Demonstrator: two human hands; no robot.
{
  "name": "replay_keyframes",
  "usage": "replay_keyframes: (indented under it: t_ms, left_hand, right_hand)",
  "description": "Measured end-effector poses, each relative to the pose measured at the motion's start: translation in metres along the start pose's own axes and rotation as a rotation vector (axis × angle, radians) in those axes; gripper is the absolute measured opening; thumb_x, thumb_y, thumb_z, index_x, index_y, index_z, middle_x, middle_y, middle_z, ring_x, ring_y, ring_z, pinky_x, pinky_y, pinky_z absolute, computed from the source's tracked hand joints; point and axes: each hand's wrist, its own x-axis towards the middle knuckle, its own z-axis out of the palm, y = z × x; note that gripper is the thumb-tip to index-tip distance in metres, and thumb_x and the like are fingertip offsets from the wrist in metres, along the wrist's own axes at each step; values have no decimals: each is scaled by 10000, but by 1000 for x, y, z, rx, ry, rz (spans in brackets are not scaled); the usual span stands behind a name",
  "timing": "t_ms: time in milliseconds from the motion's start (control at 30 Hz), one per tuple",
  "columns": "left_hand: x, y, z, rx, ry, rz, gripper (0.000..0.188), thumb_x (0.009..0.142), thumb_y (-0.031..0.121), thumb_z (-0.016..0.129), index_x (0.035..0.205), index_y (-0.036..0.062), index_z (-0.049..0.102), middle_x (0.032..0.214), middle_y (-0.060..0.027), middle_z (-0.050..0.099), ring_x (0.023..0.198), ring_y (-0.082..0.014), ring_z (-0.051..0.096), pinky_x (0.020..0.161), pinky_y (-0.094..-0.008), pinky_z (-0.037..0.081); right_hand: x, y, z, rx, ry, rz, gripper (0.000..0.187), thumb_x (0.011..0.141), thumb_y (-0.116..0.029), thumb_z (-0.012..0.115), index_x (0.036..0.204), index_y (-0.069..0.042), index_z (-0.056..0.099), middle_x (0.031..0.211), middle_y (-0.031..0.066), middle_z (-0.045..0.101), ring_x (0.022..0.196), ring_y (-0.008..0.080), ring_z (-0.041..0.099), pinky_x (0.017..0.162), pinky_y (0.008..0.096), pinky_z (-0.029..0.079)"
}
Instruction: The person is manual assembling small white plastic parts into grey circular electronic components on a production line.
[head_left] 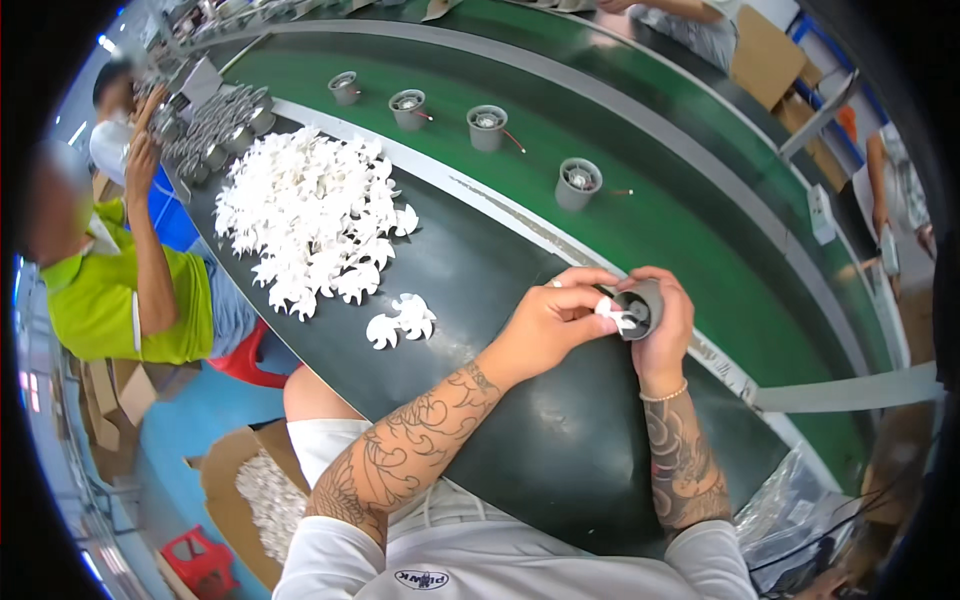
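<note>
In my right hand (672, 330) is a grey cylindrical fan housing (640, 306), its round opening turned toward me. My left hand (562, 318) pinches a small white fan blade (614, 314) at the housing's left rim. Whether the blade sits inside the opening or only against its edge, I cannot tell. Left of my left forearm, a few loose white fan blades (403, 320) lie on the dark tabletop (490, 270). Beyond them spreads a large heap of the same white blades (305, 205).
Several grey housings with thin wires (578, 184) stand spaced along the green conveyor belt (690, 235) beyond the table. More grey housings (225, 125) are stacked at the far left, beside a person in a lime-green shirt (130, 290). A cardboard box of white pieces (235, 490) stands lower left; clear plastic (790, 515) lies lower right.
</note>
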Motion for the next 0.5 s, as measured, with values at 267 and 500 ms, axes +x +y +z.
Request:
replay_keyframes:
  t_ms: [267, 500]
  left_hand:
    - [0, 13, -6, 483, -87, 172, 149, 815, -18, 740, 964, -13, 728, 1195, -86, 618, 848, -146, 596, 750, -287, 507]
    - [-5, 7, -3, 638, 32, 246, 165, 762, -8, 784, 916, 5, 726, 1120, -82, 673, 853, -170, 658, 741, -298, 543]
  right_hand:
    - [-1, 7, 3, -53, -192, 71, 391, 955, -251, 380, 933, 50, 627, 865, 137, 652, 810, 196, 621, 760, 294, 484]
    - [0, 4, 6, -109, -215, 72, 403, 947, -273, 395, 926, 50, 634, 899, 121, 652, 829, 176, 603, 774, 289, 471]
